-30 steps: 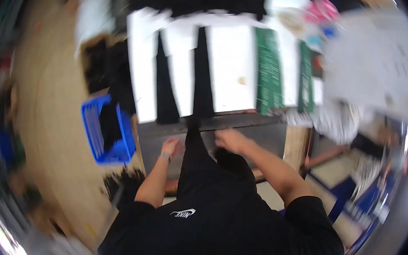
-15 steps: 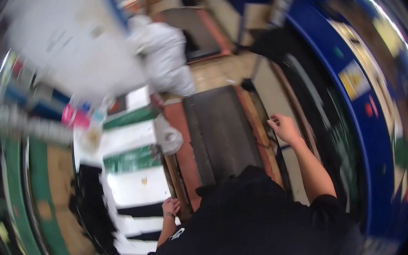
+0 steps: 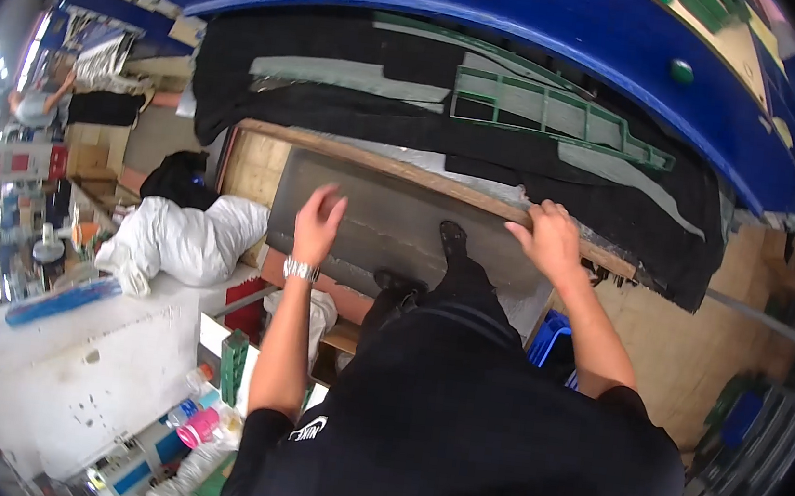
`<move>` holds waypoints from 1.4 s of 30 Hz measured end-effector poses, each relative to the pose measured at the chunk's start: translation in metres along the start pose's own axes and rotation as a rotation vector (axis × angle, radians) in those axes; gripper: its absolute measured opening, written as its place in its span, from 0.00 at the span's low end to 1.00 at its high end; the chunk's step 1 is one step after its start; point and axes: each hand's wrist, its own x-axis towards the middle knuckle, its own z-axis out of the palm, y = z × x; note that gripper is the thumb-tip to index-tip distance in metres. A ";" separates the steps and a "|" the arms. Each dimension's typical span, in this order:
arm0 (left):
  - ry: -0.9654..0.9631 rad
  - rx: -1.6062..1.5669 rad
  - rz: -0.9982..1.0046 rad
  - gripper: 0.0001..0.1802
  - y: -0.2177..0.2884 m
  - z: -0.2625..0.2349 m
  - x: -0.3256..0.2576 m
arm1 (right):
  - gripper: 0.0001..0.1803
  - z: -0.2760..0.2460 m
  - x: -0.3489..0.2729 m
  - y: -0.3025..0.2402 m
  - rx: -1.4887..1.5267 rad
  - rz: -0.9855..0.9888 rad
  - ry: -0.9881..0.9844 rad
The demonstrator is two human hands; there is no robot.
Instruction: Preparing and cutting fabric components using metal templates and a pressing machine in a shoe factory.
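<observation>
My left hand [image 3: 319,225], with a metal-banded watch [image 3: 300,269] at the wrist, is held in the air over the dark floor mat [image 3: 363,210]. Its fingers are spread and nothing is in them. At the long wooden edge rail [image 3: 406,169] of the work surface, my right hand [image 3: 553,240] rests its fingertips near the right part, thumb apart. Beyond the rail lies black cloth [image 3: 342,39] with grey strips across it. A green ladder-like frame [image 3: 529,107] lies on top of this cloth.
Behind the cloth stands a blue machine [image 3: 537,25] with coloured buttons. White sacks [image 3: 190,236] sit at the left, beside a white tabletop [image 3: 105,353]. A pink cup [image 3: 197,427] and bottles stand lower left. A blue crate [image 3: 552,342] is under my right arm. Another person [image 3: 40,104] is far left.
My view has swung right to face the blue machine and black cloth. My left hand has risen over the mat; my right hand has come to the wooden rail.
</observation>
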 end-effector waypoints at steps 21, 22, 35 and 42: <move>-0.542 0.699 0.848 0.49 0.217 0.271 0.150 | 0.13 -0.088 0.041 0.013 0.589 -0.026 -0.093; -0.499 0.687 0.881 0.52 0.226 0.264 0.148 | 0.12 -0.114 0.051 0.015 0.507 -0.101 0.040; -0.553 0.406 0.512 0.53 0.159 0.009 0.070 | 0.14 -0.167 0.218 0.042 0.043 -0.520 -0.197; 0.129 0.207 -0.064 0.57 0.119 -0.071 -0.025 | 0.21 -0.046 0.267 -0.011 -0.212 -0.422 -0.050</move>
